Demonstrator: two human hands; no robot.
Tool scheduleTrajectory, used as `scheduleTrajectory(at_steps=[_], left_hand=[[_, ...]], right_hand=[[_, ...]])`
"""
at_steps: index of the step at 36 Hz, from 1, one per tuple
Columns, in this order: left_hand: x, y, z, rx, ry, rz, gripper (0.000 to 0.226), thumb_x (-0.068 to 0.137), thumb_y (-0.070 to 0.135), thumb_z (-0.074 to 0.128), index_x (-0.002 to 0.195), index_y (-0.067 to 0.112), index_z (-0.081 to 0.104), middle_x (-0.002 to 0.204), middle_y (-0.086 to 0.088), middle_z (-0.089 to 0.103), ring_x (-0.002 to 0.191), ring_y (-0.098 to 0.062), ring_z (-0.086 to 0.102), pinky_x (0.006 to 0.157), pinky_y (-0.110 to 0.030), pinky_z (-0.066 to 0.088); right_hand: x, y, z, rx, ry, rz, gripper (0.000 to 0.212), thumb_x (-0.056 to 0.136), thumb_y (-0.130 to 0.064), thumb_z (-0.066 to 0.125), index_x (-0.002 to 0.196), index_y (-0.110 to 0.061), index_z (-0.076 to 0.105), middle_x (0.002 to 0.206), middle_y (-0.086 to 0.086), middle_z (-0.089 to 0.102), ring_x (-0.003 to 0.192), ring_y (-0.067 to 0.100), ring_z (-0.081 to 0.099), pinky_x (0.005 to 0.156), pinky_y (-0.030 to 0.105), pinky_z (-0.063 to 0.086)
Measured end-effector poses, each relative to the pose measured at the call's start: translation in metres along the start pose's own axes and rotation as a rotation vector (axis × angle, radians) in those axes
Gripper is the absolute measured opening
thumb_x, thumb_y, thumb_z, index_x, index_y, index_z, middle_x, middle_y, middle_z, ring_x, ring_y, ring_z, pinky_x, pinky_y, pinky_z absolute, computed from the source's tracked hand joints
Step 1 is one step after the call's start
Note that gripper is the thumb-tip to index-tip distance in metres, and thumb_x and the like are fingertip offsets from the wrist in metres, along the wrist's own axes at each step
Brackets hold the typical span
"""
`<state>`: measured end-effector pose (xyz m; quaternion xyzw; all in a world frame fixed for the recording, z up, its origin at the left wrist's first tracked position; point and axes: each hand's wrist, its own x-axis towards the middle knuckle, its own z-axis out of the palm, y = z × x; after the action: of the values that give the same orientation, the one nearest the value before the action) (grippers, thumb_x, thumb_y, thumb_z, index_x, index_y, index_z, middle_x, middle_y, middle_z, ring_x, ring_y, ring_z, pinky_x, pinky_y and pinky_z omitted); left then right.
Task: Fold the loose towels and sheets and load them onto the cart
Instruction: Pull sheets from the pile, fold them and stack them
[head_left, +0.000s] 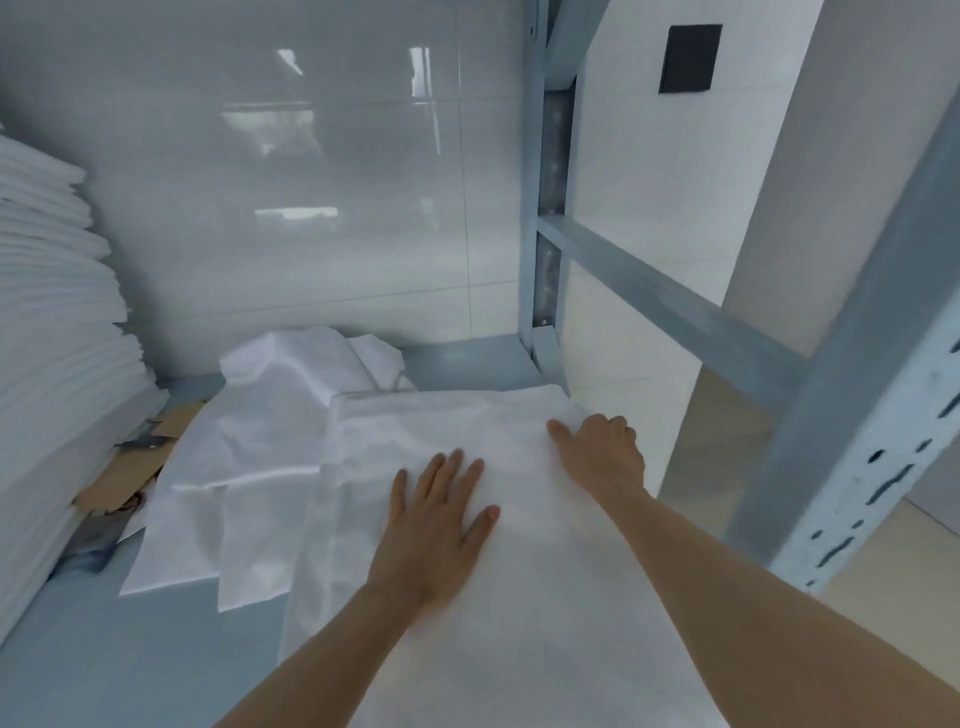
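Observation:
A folded white sheet (467, 415) lies on the grey-blue shelf surface (104, 649), reaching from mid-frame down to the bottom edge. My left hand (436, 525) rests flat on its middle, fingers spread, palm down. My right hand (605, 449) sits at the sheet's far right edge, thumb on top and fingers curled over the edge. A looser, shinier white cloth (244, 467) lies partly under the sheet to the left, crumpled at the back.
A tall stack of folded white linen (47, 364) stands at the left. Torn brown cardboard (124, 483) pokes out between stack and cloth. A tiled wall (311, 208) closes the back. Grey metal shelf posts (852, 457) and a crossbar stand at the right.

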<state>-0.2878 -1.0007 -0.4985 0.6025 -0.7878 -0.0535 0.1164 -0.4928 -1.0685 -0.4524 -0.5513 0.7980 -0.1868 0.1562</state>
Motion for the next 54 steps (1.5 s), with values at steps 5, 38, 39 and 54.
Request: scheduleTrajectory(at_steps=[5, 38, 39, 54], left_hand=[[0.019, 0.002, -0.003, -0.001, 0.01, 0.006, 0.065, 0.099, 0.059, 0.008, 0.158, 0.032, 0.008, 0.167, 0.009, 0.0, 0.152, -0.008, -0.006, 0.123, -0.044, -0.008], [0.032, 0.003, 0.004, 0.044, 0.024, -0.197, 0.068, 0.099, 0.057, 0.007, 0.159, 0.026, 0.005, 0.168, -0.001, -0.002, 0.154, -0.016, -0.006, 0.122, -0.05, -0.008], [0.029, 0.002, 0.004, 0.045, 0.018, -0.19, 0.067, 0.099, 0.057, 0.008, 0.159, 0.026, 0.004, 0.168, 0.0, -0.002, 0.154, -0.015, -0.006, 0.123, -0.049, -0.008], [-0.113, -0.039, -0.043, -0.115, -0.037, -0.293, 0.068, 0.106, 0.045, 0.028, 0.158, 0.014, -0.002, 0.166, -0.003, 0.014, 0.151, -0.019, 0.016, 0.123, -0.032, 0.007]], right_hand=[[0.004, -0.002, 0.009, -0.041, 0.082, -0.054, 0.041, 0.105, -0.038, 0.035, 0.127, -0.007, 0.049, 0.124, 0.014, 0.055, 0.116, 0.031, 0.053, 0.087, 0.038, 0.041], [0.003, 0.013, 0.03, -0.389, -0.059, -0.442, 0.064, 0.103, -0.053, 0.009, 0.159, -0.022, 0.012, 0.166, 0.005, 0.009, 0.153, 0.02, 0.003, 0.124, 0.041, -0.002], [0.0, 0.013, 0.029, -0.399, -0.057, -0.446, 0.064, 0.102, -0.053, 0.008, 0.159, -0.022, 0.012, 0.166, 0.005, 0.008, 0.153, 0.021, 0.002, 0.124, 0.042, -0.002], [-0.086, 0.033, -0.024, -0.466, -0.181, -0.656, 0.066, 0.103, -0.051, 0.025, 0.158, -0.018, 0.01, 0.166, 0.005, 0.0, 0.152, 0.021, 0.009, 0.124, 0.039, 0.004]])
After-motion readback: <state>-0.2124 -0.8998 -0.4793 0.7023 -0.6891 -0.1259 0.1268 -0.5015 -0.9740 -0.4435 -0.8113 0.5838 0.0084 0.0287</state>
